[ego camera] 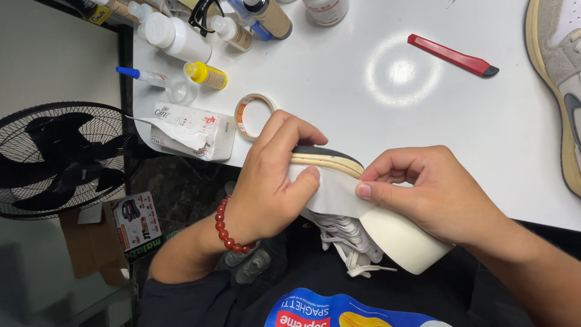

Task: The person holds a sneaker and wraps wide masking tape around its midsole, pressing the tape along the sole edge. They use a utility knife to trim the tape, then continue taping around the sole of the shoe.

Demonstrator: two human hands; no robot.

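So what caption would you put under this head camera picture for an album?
Two bare hands, left hand and right hand, press white tape along a sneaker sole's edge at a white worktable.

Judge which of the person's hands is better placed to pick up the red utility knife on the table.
Right, probably. The right hand lies nearer the red utility knife, which is on its side of the white table. The left hand presses white tape on the shoe, farther away.
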